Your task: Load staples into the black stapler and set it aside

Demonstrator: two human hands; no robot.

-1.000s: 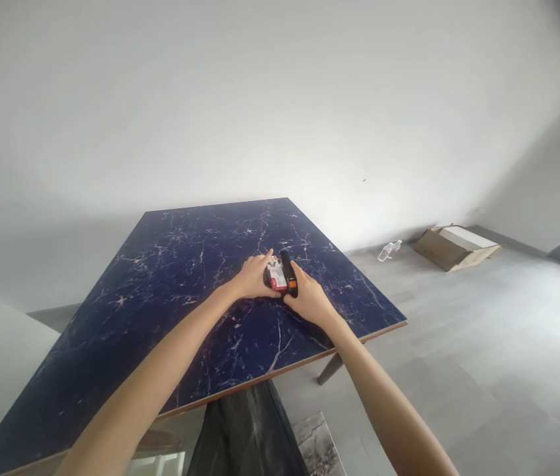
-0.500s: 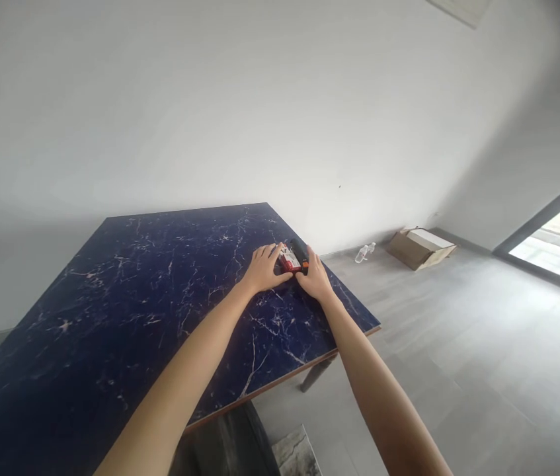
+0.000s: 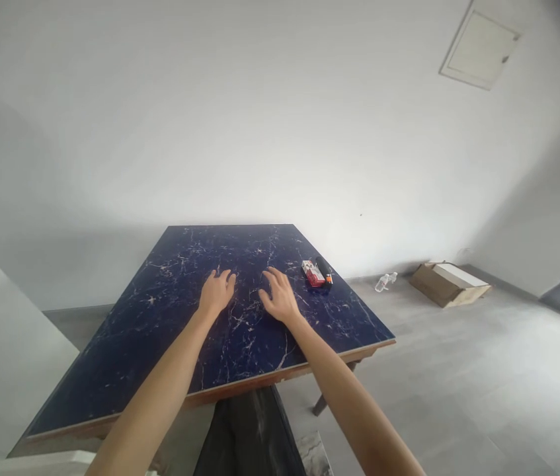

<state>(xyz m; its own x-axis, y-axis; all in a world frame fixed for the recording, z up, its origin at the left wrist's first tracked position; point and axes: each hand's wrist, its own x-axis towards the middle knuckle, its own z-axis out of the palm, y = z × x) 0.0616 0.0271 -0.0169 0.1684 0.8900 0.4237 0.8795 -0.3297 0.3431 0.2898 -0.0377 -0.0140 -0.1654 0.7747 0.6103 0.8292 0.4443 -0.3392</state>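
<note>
Over the middle of the dark blue marbled table (image 3: 180,344), my left hand (image 3: 217,291) is held palm down with its fingers apart and nothing in it. My right hand (image 3: 280,295) is a little to its right, also empty, fingers spread. Whether the palms touch the tabletop I cannot tell. A small red and white box (image 3: 313,274) lies on the table to the right of my right hand. Against its right side is a black cylindrical item with an orange spot (image 3: 324,270), its kind too small to make out.
A pale wall (image 3: 260,132) rises behind the table. On the grey floor to the right lie clear plastic bottles (image 3: 385,282) and a cardboard box (image 3: 445,284). A wall panel (image 3: 480,49) is at upper right. A white surface edge (image 3: 36,463) shows at lower left.
Both hands have let go of the red and white box and the black item and moved left, apart from each other. The view has turned left and up.
</note>
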